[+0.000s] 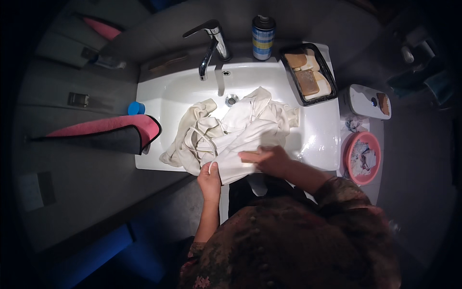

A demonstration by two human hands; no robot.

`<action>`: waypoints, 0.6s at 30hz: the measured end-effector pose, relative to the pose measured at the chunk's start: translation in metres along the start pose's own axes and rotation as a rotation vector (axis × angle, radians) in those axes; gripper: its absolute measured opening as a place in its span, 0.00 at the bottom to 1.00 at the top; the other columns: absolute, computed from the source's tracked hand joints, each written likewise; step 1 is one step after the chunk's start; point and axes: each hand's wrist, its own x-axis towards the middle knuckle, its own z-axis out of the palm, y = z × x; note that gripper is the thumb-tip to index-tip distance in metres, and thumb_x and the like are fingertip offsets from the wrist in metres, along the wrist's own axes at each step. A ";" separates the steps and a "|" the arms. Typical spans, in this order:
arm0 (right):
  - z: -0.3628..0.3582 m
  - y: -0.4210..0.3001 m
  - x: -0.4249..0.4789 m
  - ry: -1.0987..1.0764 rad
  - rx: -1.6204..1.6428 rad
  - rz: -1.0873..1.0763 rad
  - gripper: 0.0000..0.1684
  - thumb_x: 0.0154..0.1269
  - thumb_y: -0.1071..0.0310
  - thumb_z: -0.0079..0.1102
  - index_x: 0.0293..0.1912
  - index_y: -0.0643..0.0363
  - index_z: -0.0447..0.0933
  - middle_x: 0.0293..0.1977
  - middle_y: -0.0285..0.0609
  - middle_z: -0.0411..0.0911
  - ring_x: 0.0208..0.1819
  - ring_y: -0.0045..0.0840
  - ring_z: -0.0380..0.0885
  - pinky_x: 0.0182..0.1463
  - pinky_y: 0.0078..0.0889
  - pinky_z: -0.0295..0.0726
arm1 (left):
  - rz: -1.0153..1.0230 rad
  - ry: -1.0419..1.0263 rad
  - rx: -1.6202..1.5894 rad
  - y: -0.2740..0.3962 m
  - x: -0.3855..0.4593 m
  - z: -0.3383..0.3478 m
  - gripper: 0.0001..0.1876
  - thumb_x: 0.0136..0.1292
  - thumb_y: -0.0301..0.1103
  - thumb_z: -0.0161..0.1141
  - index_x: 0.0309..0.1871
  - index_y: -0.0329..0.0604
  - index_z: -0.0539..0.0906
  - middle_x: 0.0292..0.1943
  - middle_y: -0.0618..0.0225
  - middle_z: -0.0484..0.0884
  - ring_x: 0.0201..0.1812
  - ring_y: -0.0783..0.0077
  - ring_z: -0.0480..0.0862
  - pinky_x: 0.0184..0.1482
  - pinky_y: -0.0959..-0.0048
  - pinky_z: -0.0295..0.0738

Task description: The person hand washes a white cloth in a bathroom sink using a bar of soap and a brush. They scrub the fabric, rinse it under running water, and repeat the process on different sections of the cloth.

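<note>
A white hooded garment with a drawstring lies bunched in the white washbasin, and its near part hangs over the front rim. My left hand pinches the garment's edge between thumb and fingers at that rim. To the right, my right hand holds a tan bar against the spread cloth. The bar looks like soap, but blur and my fingers hide most of it. The metal drain shows behind the garment, below the chrome faucet.
A black tray of soap bars sits on the basin's back right corner. A striped can stands behind. At right are a white bin and a pink basin with crumpled scraps. A pink-lined cloth and blue cap are left.
</note>
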 end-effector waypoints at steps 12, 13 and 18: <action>-0.013 -0.006 0.024 0.037 0.214 -0.159 0.26 0.59 0.69 0.58 0.57 0.35 0.79 0.28 0.39 0.76 0.32 0.34 0.80 0.34 0.37 0.79 | 0.209 0.057 0.237 0.000 0.001 0.010 0.14 0.70 0.38 0.60 0.45 0.33 0.81 0.29 0.58 0.84 0.30 0.75 0.79 0.37 0.71 0.76; -0.011 -0.002 0.021 0.055 0.158 -0.121 0.26 0.59 0.70 0.57 0.56 0.34 0.80 0.28 0.40 0.77 0.32 0.34 0.80 0.34 0.37 0.79 | 0.202 0.063 0.227 0.000 0.002 0.008 0.14 0.70 0.38 0.60 0.45 0.32 0.81 0.29 0.59 0.84 0.30 0.75 0.79 0.37 0.71 0.76; -0.065 0.054 -0.028 -0.227 0.030 0.190 0.25 0.63 0.62 0.53 0.60 0.31 0.75 0.34 0.43 0.80 0.36 0.37 0.82 0.42 0.40 0.80 | 0.116 -0.019 0.168 -0.003 0.004 0.003 0.14 0.69 0.37 0.61 0.45 0.32 0.82 0.30 0.66 0.82 0.30 0.79 0.76 0.36 0.75 0.74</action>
